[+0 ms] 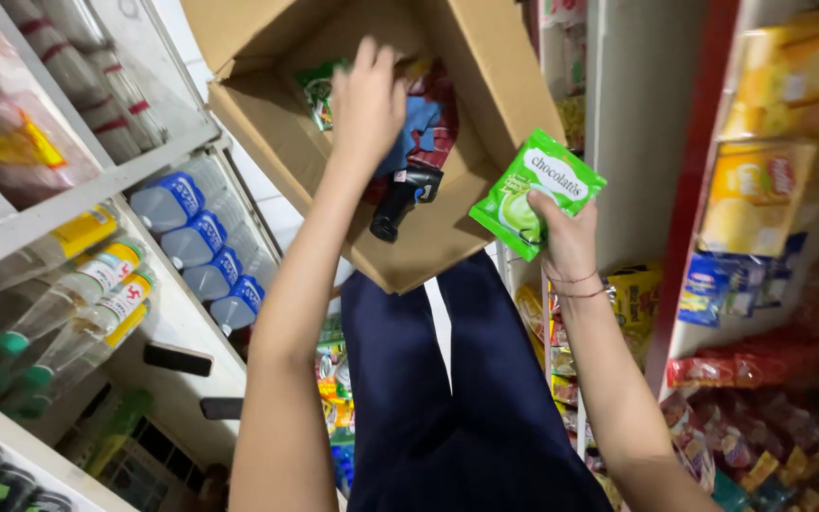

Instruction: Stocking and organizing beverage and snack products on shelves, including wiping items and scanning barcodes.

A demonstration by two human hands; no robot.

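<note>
Left hand (367, 100) reaches into a cardboard box (485, 66), fingers spread over packets (424, 128), grasping nothing visible. Right hand (566, 232) pinches a green sachet (535, 194) just beside the box.

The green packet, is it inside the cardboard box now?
No, the green packet is held up by the right hand, outside the cardboard box, while the left hand reaches inside.

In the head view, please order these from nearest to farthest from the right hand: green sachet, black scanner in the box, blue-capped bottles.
From the right hand:
1. Green sachet, held in it.
2. Black scanner, to its left, inside the cardboard box.
3. Blue-capped bottles, far left, behind the fridge door.
</note>
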